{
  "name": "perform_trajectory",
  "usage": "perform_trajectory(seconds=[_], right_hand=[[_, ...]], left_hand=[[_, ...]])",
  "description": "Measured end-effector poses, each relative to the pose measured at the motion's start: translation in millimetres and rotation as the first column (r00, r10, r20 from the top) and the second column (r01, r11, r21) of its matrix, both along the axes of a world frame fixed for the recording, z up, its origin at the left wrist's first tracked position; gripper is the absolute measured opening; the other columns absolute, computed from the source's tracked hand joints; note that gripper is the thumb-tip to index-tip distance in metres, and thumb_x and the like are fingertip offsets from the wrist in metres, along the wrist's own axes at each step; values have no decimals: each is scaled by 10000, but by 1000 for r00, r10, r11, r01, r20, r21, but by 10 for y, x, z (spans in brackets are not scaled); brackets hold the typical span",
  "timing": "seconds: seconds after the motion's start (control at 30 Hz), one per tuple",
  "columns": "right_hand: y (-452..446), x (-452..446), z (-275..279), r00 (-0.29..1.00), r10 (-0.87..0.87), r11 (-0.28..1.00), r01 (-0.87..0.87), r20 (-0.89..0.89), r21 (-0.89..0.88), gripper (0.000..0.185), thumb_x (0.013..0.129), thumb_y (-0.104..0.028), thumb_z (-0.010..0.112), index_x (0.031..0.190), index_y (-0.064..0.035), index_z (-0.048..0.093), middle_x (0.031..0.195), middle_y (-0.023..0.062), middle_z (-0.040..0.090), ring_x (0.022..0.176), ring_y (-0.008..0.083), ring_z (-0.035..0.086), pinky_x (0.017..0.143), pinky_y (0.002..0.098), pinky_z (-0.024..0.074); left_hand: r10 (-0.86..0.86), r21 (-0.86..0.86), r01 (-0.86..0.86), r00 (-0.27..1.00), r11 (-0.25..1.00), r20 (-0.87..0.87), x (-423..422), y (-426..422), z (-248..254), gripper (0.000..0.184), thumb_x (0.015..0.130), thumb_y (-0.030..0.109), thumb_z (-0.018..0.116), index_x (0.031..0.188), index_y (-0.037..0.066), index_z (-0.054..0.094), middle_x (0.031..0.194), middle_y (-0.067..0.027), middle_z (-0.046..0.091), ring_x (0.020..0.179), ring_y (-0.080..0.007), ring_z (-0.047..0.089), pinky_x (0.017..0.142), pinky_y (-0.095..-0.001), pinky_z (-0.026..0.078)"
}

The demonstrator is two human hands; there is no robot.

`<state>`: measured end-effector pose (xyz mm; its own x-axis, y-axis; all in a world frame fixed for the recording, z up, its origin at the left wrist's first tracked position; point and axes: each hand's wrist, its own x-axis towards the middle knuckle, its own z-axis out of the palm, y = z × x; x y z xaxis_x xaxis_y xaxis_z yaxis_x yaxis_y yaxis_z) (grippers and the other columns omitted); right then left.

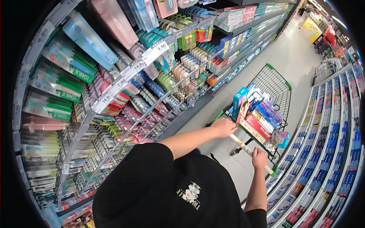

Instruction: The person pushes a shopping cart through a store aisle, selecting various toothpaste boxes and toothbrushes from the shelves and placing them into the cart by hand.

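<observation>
Both hands are on the handle [240, 143] of a wire shopping cart [268, 81] with green corners. My left hand [223, 127] is wrapped round the handle's left part. Toward its right end, my right hand [259, 158] is closed round the same bar. Just beyond the handle, several boxes and packets lie piled in the cart. Among them are a teal box [240, 99] at the left, a red and white box [255, 127] and a small blue box [283, 140] at the right. Most of the packets' labels are too small to read.
On the left, a tall rack holds hanging toothbrush packs [62, 85] behind price tags [155, 52]. Curved shelves of blue boxes [323, 152] run along the right. Tiled floor [281, 49] stretches ahead between them, with a yellow display [311, 29] at the far end.
</observation>
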<state>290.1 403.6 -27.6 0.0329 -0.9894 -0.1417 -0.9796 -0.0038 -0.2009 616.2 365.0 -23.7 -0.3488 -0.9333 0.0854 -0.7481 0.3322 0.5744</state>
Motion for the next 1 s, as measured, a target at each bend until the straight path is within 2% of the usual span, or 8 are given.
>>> perform_trajectory(seconds=[0.13, 0.23, 0.43, 0.53, 0.73, 0.77, 0.87, 1.0], right_hand=[[-196, -87, -67, 998, 48, 999, -47, 36, -11, 486, 1053, -418, 499, 801, -43, 678, 805, 230, 688, 789, 462, 666, 704, 564, 496], [-304, -171, -69, 995, 79, 997, -78, 63, -25, 477, 1065, -387, 490, 793, -31, 654, 793, 231, 667, 772, 466, 648, 680, 565, 468], [-458, -221, -154, 988, 122, 992, -117, 95, -56, 476, 1078, -363, 473, 788, -20, 631, 779, 236, 647, 753, 466, 630, 674, 558, 457], [-463, -238, -94, 989, 125, 992, -125, 81, -12, 470, 1093, -348, 453, 796, -35, 640, 772, 220, 649, 751, 457, 631, 680, 558, 460], [-454, -227, 3, 934, 324, 945, -315, 151, -85, 306, 1073, -293, 501, 973, -51, 659, 990, 167, 662, 979, 401, 621, 816, 514, 491], [-486, -282, 4, 879, 443, 896, -430, 176, -109, 255, 1028, -259, 581, 1131, -36, 649, 1162, 178, 633, 1129, 406, 569, 954, 517, 471], [-342, -127, 380, 810, 581, 803, -555, 80, -219, 440, 999, -228, 645, 1375, -14, 566, 1426, 246, 539, 1237, 462, 530, 1061, 554, 430], [-196, -91, 869, 751, 651, 756, -626, 112, -190, 450, 1013, -226, 635, 1399, -12, 549, 1453, 256, 522, 1256, 477, 520, 1069, 550, 425]], left_hand=[[211, -31, -270, 813, 962, -543, 247, -64, 283, 142, 988, 200, 669, 1007, 60, 675, 982, -125, 708, 935, -330, 699, 843, -455, 555], [414, -36, -615, 571, 787, -709, 823, -118, 234, 135, 980, 115, 702, 1095, 50, 673, 1004, -114, 699, 925, -273, 693, 840, -395, 545], [718, -24, -972, 188, 232, -670, 2359, 392, 253, 334, 993, 82, 677, 1301, 19, 562, 1245, -121, 626, 1129, -228, 611, 986, -382, 502], [774, -185, -980, 173, 73, -610, 2673, 685, 542, 474, 1004, 119, 682, 1409, -8, 470, 1347, -182, 554, 1273, -298, 559, 1035, -443, 473], [831, -170, -985, 86, -10, -550, 2797, 861, 740, 576, 1036, 171, 669, 1510, 11, 383, 1506, -172, 461, 1339, -301, 537, 1094, -454, 447], [828, -156, -987, 51, -44, -558, 2801, 852, 775, 586, 1019, 198, 697, 1490, -3, 413, 1467, -187, 481, 1300, -305, 557, 1067, -452, 457], [886, -210, -973, 11, -98, -463, 2922, 841, 809, 586, 996, 210, 723, 1462, -22, 453, 1407, -196, 511, 1245, -310, 575, 1015, -446, 480], [809, -248, -954, 12, -166, -588, 3061, 723, 859, 675, 954, 165, 749, 1515, -53, 443, 1394, -222, 522, 1219, -346, 539, 1006, -418, 474]])
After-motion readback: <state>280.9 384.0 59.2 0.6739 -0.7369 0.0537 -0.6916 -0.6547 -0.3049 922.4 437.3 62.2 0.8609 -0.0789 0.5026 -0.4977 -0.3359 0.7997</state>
